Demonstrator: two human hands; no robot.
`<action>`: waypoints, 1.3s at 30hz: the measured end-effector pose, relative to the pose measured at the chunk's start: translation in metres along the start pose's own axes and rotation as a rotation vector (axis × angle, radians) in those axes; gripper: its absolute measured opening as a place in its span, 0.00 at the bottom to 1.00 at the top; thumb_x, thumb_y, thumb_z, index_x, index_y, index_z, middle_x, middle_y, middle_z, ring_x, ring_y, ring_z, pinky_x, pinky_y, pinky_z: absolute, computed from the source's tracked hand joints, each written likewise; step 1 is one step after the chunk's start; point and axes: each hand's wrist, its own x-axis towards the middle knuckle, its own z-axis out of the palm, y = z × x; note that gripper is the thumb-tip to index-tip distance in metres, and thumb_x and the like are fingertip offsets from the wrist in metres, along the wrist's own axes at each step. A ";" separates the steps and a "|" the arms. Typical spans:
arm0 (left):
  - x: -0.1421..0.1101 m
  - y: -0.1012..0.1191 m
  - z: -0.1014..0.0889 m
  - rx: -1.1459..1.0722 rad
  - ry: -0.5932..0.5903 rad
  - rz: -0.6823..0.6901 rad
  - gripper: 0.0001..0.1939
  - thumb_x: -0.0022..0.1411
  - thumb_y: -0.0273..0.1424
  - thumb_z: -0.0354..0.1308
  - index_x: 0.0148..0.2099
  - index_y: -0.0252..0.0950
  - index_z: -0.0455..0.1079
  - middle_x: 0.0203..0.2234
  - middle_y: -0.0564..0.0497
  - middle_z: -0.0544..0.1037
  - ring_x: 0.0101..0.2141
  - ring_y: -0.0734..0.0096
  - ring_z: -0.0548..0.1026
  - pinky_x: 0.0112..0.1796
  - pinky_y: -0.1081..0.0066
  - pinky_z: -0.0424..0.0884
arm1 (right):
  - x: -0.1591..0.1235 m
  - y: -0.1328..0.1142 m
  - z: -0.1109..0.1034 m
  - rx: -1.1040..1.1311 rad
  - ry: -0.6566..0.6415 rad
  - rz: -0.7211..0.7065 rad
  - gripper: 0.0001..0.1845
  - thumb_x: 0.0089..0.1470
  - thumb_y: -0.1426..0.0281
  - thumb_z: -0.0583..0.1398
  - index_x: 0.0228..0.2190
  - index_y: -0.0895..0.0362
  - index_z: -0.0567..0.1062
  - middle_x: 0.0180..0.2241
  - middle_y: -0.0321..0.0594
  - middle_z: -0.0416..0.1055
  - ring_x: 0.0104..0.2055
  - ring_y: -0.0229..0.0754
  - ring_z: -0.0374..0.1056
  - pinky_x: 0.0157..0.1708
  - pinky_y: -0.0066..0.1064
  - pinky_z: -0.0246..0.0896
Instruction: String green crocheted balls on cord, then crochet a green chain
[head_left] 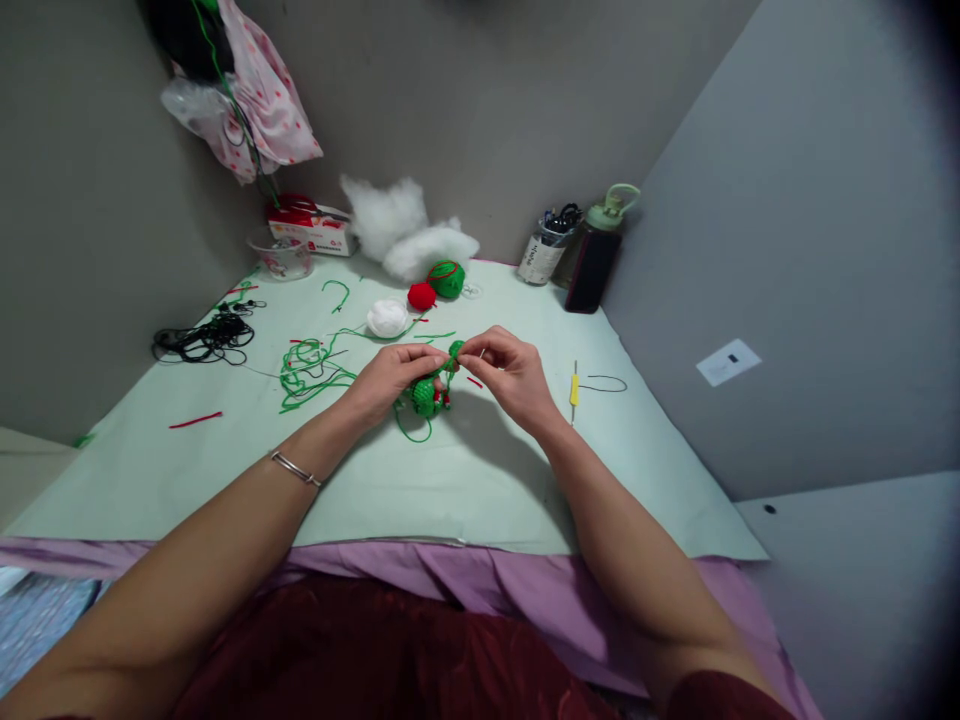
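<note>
Both hands meet over the middle of the table around a small green crocheted piece (424,397) with red and white bits at its lower side. My left hand (401,372) is closed, its thumb and fingers pinching the upper part of the piece. Opposite it, my right hand (510,370) has thumb and forefinger pinched at the small green knob at the top; whether a needle or yarn is between those fingertips is too small to tell. A loop of green yarn (415,440) hangs from the piece onto the tabletop.
Behind the hands lie white (388,318), red (421,296) and green yarn balls (448,279), with white stuffing (420,235) against the wall. Tangled green yarn (307,372) and black cord (206,338) spread leftward. A yellow-handled crochet hook (574,390) and a bottle (595,260) are on the right.
</note>
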 end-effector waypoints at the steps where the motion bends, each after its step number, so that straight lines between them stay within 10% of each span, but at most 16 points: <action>1: 0.000 0.000 0.000 -0.001 -0.002 0.002 0.17 0.56 0.42 0.72 0.40 0.33 0.81 0.24 0.49 0.80 0.26 0.71 0.76 0.30 0.72 0.71 | 0.000 -0.001 0.000 -0.021 0.002 -0.014 0.03 0.56 0.70 0.66 0.30 0.54 0.80 0.30 0.35 0.70 0.26 0.35 0.57 0.28 0.31 0.54; 39: 0.000 0.004 0.002 -0.199 0.002 -0.077 0.18 0.49 0.37 0.77 0.39 0.31 0.80 0.25 0.48 0.81 0.26 0.72 0.78 0.28 0.75 0.73 | -0.005 -0.004 0.003 -0.181 0.040 -0.211 0.06 0.59 0.76 0.63 0.30 0.55 0.78 0.29 0.34 0.66 0.27 0.35 0.60 0.31 0.31 0.56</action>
